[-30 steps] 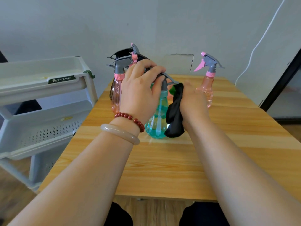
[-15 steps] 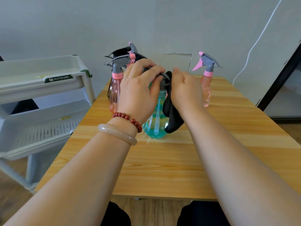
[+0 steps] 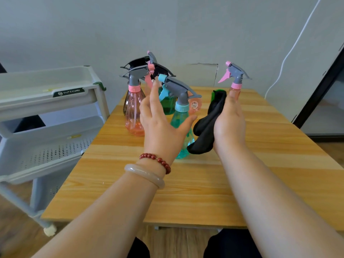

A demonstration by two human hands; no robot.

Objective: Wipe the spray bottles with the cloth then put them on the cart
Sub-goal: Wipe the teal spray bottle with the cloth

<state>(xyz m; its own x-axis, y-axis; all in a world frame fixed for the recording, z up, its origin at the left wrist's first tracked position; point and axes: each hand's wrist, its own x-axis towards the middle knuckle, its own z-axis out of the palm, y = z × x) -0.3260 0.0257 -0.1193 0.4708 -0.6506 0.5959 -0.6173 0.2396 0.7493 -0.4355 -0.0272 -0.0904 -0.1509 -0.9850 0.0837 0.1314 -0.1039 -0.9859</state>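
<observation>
Our left hand (image 3: 163,125) hovers released, fingers spread, just near of the teal spray bottle (image 3: 180,113) on the counter (image 3: 186,192); our right hand (image 3: 229,123) grasps the black cloth (image 3: 204,127).

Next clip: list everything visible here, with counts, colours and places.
teal spray bottle: 1, teal, grey head, table centre, between the hands.
pink spray bottle: 1, standing apart at the far right of the table.
bottle cluster: several, pink, green, dark; behind the teal one; count unclear.
cloth: 1, black, in the right hand.
cart: 1, pale grey, left of the table.
table: 1, light wood.
bracelets: 2, red, pale; left wrist.
left hand: open, by the teal bottle.
right hand: holds the cloth.
</observation>
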